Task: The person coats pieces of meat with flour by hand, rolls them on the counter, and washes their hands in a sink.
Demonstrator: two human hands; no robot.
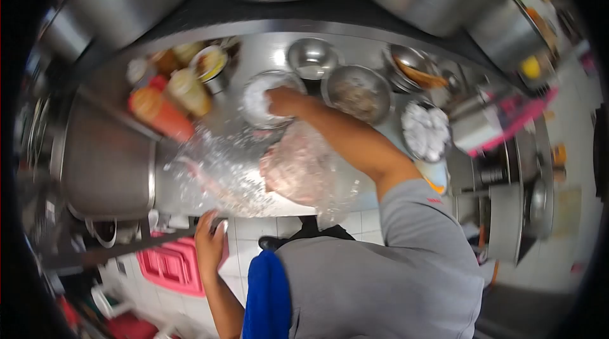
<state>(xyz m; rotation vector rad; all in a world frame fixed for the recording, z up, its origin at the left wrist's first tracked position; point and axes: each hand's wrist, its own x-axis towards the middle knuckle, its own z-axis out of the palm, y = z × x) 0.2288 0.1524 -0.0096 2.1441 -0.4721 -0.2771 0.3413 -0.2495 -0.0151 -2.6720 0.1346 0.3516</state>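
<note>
My right hand reaches across the steel counter into a bowl of white powder; its fingertips are hidden. My left hand is at the counter's front edge, fingers partly curled and apart, holding nothing visible. Between the hands lies a clear plastic bag of pale pink raw meat. To its left, crumpled clear film with wet pinkish bits covers the steel. Right of the powder bowl stands a metal bowl with greyish contents, and behind it a smaller shiny bowl.
Sauce bottles stand at the back left beside a steel sink. On the right are a bowl of white pieces and stacked pans with a wooden utensil. A pink crate sits below. Large pots line the shelf above.
</note>
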